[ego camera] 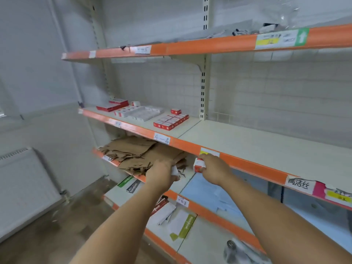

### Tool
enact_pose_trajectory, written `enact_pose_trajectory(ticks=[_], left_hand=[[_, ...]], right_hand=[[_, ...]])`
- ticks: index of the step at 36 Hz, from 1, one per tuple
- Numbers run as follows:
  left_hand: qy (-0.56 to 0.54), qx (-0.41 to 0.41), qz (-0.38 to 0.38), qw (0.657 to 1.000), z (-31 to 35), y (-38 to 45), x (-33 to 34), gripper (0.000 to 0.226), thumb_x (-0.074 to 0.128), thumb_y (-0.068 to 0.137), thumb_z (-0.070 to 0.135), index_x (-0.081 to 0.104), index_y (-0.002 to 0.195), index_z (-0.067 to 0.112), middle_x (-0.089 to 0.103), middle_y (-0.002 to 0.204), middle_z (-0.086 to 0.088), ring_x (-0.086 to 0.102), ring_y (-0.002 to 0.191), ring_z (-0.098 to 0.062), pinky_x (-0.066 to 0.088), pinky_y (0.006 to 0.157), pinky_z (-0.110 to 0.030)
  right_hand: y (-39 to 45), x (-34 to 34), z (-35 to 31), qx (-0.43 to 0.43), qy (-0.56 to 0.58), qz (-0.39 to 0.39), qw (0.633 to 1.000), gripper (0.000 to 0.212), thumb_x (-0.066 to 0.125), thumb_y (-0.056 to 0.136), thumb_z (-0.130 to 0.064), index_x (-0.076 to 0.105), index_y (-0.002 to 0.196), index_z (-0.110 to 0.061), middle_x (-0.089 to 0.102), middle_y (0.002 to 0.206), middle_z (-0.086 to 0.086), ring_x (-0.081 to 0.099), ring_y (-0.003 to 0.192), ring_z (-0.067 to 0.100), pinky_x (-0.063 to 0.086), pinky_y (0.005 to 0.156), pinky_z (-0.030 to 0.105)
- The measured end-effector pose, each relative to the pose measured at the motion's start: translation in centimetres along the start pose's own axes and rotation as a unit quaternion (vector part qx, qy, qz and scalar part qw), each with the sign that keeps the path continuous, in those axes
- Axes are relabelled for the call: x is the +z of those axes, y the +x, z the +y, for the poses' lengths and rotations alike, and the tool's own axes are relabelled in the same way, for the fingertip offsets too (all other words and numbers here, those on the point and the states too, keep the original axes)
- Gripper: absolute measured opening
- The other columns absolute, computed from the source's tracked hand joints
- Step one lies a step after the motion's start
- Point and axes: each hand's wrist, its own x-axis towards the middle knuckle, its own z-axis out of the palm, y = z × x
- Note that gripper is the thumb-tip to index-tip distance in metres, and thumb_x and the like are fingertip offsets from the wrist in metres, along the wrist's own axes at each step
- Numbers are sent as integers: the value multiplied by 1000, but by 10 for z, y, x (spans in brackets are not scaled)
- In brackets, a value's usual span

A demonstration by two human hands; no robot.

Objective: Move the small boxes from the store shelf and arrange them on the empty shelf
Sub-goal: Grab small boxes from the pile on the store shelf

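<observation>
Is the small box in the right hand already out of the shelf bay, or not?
Not fully. The right hand holds the small box just under the orange shelf edge.

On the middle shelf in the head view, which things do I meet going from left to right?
Flat red boxes → white and red packs → block of small red boxes → bare shelf.

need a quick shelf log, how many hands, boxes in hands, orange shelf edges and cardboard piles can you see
hands: 2 (left hand, right hand)
small boxes in hands: 2 (white box, red and white box)
orange shelf edges: 4
brown cardboard pile: 1
total: 9
</observation>
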Motion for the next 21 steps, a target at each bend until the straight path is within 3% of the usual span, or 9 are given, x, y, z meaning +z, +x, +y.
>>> enact_pose_trajectory(ticks=[4, 10, 17, 21], left_hand=[[10, -35, 7, 999, -53, -6, -13, 41, 69, 84, 38, 55, 120, 24, 56, 118, -6, 52, 107, -24, 50, 82, -39], [9, -69, 32, 997, -109, -10, -26, 36, 67, 87, 31, 57, 120, 23, 59, 117, -1, 54, 106, -20, 47, 77, -33], [19, -90, 42, 995, -159, 8, -40, 44, 67, 86, 33, 54, 128, 27, 58, 124, 0, 53, 113, -21, 51, 83, -37], [32, -95, 46, 994, -188, 30, -45, 30, 65, 87, 27, 58, 115, 22, 61, 112, -3, 52, 106, -22, 51, 76, -35]], right_hand=[[17, 22, -49, -42, 4, -8, 999, 39, 53, 93, -15, 49, 132, -16, 54, 130, 9, 52, 116, 29, 43, 84, 32], [45, 46, -106, -81, 8, -30, 996, 38, 55, 91, -19, 50, 129, -22, 55, 125, 4, 52, 113, 25, 48, 87, 38], [95, 67, -155, -117, 12, -33, 992, 36, 55, 92, -19, 50, 128, -21, 55, 123, 4, 52, 113, 25, 47, 84, 38], [131, 80, -176, -130, 18, -39, 991, 42, 55, 91, -21, 48, 132, -23, 54, 129, 3, 53, 116, 25, 46, 85, 36]])
